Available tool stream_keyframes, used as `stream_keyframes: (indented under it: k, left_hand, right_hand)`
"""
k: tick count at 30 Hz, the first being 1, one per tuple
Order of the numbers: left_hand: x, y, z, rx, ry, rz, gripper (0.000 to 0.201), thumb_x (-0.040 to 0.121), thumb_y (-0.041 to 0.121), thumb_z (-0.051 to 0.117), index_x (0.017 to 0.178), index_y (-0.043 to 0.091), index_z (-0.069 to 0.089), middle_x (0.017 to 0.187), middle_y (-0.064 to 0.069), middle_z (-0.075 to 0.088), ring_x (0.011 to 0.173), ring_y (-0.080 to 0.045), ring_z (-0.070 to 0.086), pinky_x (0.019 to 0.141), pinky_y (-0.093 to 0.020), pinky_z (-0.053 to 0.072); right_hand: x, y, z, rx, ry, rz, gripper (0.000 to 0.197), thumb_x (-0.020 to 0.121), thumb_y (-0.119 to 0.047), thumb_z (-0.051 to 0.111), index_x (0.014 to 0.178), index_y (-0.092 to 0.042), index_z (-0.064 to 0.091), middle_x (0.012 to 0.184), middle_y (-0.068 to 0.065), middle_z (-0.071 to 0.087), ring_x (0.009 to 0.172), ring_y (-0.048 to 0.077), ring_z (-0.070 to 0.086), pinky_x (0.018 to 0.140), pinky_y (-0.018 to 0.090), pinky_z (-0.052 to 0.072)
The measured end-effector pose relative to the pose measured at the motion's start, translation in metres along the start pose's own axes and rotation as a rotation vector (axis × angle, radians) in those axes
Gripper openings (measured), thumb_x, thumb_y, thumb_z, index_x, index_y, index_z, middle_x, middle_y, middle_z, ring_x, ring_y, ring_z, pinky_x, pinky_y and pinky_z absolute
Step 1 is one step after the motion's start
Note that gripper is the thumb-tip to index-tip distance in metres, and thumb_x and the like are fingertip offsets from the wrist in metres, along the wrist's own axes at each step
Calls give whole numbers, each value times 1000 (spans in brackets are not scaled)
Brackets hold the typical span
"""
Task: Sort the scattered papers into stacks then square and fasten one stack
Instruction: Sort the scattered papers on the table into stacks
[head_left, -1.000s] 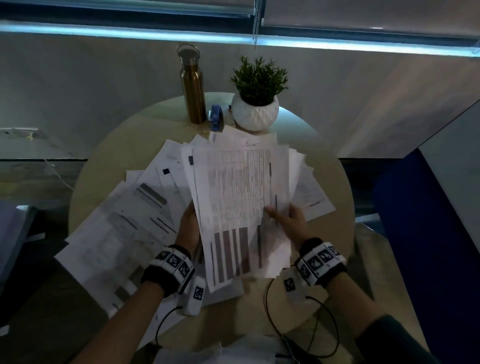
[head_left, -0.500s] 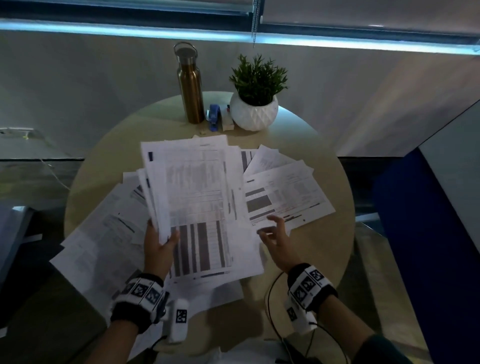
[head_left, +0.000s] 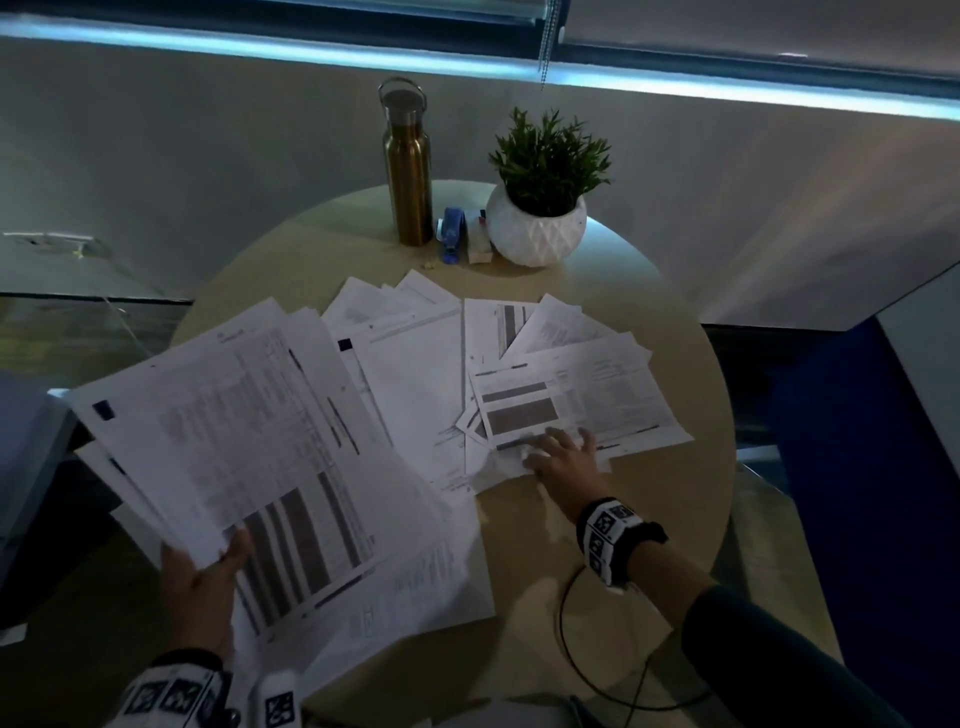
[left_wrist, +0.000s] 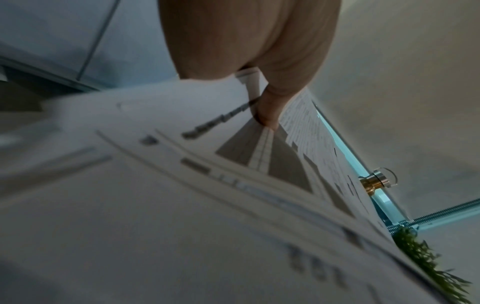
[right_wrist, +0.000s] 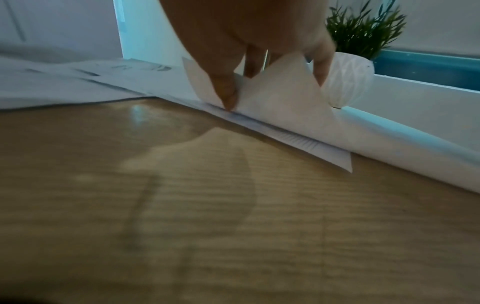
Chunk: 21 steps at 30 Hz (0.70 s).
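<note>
My left hand (head_left: 202, 577) grips a fanned bunch of printed sheets (head_left: 234, 426) at its near edge and holds it over the table's left side. In the left wrist view the thumb (left_wrist: 272, 102) presses on top of that bunch (left_wrist: 182, 205). My right hand (head_left: 563, 457) lies on the near edge of the loose papers (head_left: 597, 400) at the right. In the right wrist view it (right_wrist: 259, 82) pinches up the corner of one sheet (right_wrist: 280, 98) between thumb and fingers. More sheets (head_left: 410, 364) lie spread in the middle. A blue stapler (head_left: 451, 234) stands at the back.
The round wooden table (head_left: 545, 571) shows bare wood in front of my right hand. At its far edge stand a bronze bottle (head_left: 408, 171), a small white box (head_left: 477, 244) and a white pot with a green plant (head_left: 537, 228). A black cable (head_left: 571, 649) loops near the front edge.
My right hand let go of the bunch and moved right onto the papers there. My left hand carried the bunch left and nearer, uncovering the sheets in the middle.
</note>
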<state>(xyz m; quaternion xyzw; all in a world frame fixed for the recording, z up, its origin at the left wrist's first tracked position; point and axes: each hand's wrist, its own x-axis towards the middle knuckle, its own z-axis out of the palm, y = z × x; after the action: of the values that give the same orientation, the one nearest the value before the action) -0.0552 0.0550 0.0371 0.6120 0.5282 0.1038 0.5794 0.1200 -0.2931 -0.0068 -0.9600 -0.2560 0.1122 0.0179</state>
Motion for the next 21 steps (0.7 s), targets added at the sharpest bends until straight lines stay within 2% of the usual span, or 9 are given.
stream_keyframes:
  k: [2, 7, 11, 14, 15, 16, 18, 19, 21]
  left_hand:
    - [1, -2, -5, -3, 5, -12, 67, 82, 23, 68, 141, 21, 36, 146, -7, 41, 129, -29, 42, 110, -48, 31]
    - [4, -6, -6, -47, 17, -83, 64, 82, 26, 69, 139, 23, 40, 142, -7, 46, 126, -30, 45, 107, -47, 33]
    - [-2, -2, 1, -23, 14, -84, 67, 82, 24, 69, 140, 21, 37, 144, -10, 43, 128, -31, 42, 109, -47, 31]
    - [-9, 4, 7, -8, 0, -66, 72, 83, 24, 68, 143, 25, 29, 148, -7, 37, 132, -29, 37, 109, -42, 28]
    - [-11, 6, 8, -9, -8, -54, 71, 83, 24, 68, 143, 25, 29, 147, -6, 38, 131, -28, 38, 107, -40, 28]
    - [-11, 7, 9, -4, -16, -36, 70, 83, 22, 67, 143, 25, 30, 147, -7, 39, 130, -28, 38, 106, -38, 28]
    - [-12, 8, 10, 16, -30, -12, 68, 83, 20, 67, 142, 24, 32, 145, -8, 41, 130, -28, 39, 104, -38, 28]
    - [-11, 9, 10, 12, -34, -17, 68, 83, 19, 67, 142, 24, 33, 144, -8, 42, 129, -28, 40, 105, -40, 29]
    - [-6, 6, 8, -10, -27, -50, 68, 82, 21, 68, 140, 26, 35, 143, -8, 44, 128, -30, 41, 108, -47, 30]
  right_hand:
    - [-4, 5, -5, -21, 104, 20, 35, 48, -16, 88, 70, -35, 70, 110, -6, 69, 111, 21, 46, 90, 54, 38]
    - [-28, 33, 1, 159, 55, 125, 23, 66, -14, 76, 66, -35, 68, 128, -1, 57, 123, 31, 40, 91, 54, 30]
    - [-50, 62, 14, 540, 30, 228, 51, 56, 9, 47, 46, -41, 52, 117, 0, 56, 113, 25, 53, 92, 49, 44]
    - [-46, 56, -12, 783, 301, 543, 30, 67, 12, 53, 63, -17, 62, 105, 11, 56, 96, 27, 55, 86, 44, 51]
    - [-38, 59, -17, 809, 377, 711, 11, 73, 2, 64, 80, -6, 64, 108, 18, 54, 95, 30, 55, 87, 43, 50]
    - [-26, 68, -15, 853, 366, 897, 35, 72, -19, 76, 97, 0, 61, 114, 21, 52, 98, 33, 55, 88, 42, 49]
    - [-9, 85, -2, 929, 160, 1173, 111, 43, -76, 75, 120, 2, 52, 110, 19, 54, 93, 32, 57, 78, 42, 51]
    - [-1, 94, 10, 919, 77, 1223, 129, 33, -88, 65, 127, 0, 48, 102, 18, 54, 85, 30, 57, 71, 42, 50]
    - [11, 90, 4, 918, -40, 1219, 118, 50, -82, 64, 139, -8, 36, 121, 19, 52, 101, 32, 57, 83, 46, 48]
